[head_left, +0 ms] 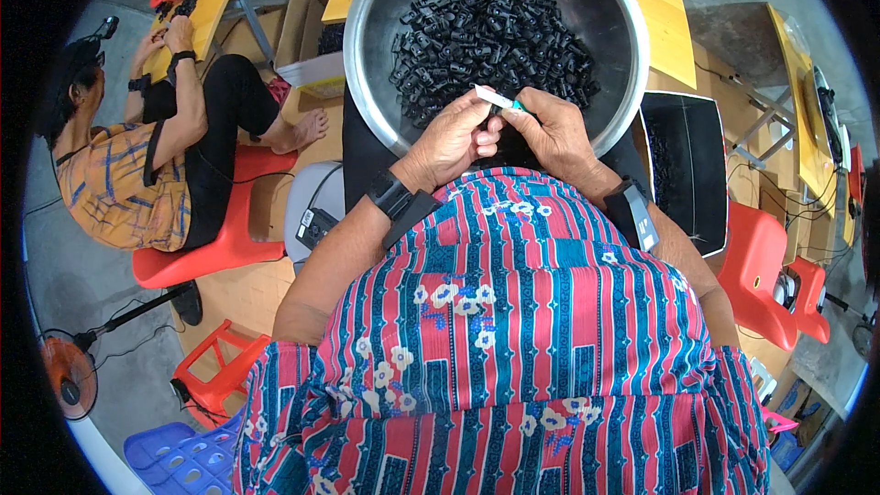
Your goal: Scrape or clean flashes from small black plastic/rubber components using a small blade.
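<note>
A wide metal bowl (pixel 360 64) holds a heap of small black plastic parts (pixel 495 41). Over its near rim my two hands meet, fingers closed. My right hand (pixel 557 136) pinches a small tool with a pale flat blade-like strip (pixel 495 97) and a teal end (pixel 517 105). Thumb and fingers of my left hand (pixel 451 139) are closed right at the strip. A dark bit shows between the hands, but whatever the left fingers grip is mostly hidden.
The bowl rests at the yellow table (pixel 674 18). At right stand an open box with black parts (pixel 686 165) and a red stool (pixel 756 275). To the left, a co-worker (pixel 128 165) sits handling black pieces at another table. A floor fan (pixel 69 371) stands lower left.
</note>
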A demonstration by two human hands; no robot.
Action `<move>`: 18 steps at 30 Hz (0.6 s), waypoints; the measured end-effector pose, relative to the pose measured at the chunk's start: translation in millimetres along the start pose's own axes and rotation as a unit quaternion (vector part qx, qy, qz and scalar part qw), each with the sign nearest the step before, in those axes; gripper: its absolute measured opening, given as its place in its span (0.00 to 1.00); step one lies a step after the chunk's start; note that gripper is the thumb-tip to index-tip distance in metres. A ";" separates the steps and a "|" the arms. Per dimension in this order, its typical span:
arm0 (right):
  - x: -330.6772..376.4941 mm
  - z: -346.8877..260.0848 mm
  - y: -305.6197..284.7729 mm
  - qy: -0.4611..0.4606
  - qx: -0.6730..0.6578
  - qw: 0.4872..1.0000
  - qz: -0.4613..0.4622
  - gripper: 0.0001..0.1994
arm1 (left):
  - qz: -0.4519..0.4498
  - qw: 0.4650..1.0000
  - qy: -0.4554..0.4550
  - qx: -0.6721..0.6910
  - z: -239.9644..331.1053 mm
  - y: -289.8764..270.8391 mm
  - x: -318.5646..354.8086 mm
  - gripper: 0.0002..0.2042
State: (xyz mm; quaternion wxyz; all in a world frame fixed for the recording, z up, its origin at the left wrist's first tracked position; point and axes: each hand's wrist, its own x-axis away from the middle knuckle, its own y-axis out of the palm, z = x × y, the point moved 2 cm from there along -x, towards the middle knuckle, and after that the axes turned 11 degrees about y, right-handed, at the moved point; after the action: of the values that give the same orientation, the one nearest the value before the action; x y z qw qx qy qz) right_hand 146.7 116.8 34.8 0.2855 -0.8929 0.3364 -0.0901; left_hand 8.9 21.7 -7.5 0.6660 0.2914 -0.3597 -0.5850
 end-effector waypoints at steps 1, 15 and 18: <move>0.1 -0.5 -0.4 -0.020 -0.025 0.999 0.005 0.15 | -0.001 1.000 0.001 0.007 0.8 0.9 0.4 0.07; 1.9 2.1 -9.4 0.080 -0.226 0.971 0.018 0.14 | 0.006 0.998 0.038 0.052 16.6 7.2 -1.9 0.15; 1.4 4.9 -9.3 0.065 -0.247 0.967 0.024 0.14 | 0.006 0.996 0.079 0.036 31.7 10.2 0.1 0.17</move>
State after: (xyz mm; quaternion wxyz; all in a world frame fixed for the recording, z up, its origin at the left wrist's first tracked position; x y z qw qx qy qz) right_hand 154.6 123.8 36.0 0.0356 -0.9197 0.3871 -0.0550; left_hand -11.3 24.1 18.9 0.6848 0.3583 -0.3289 -0.5427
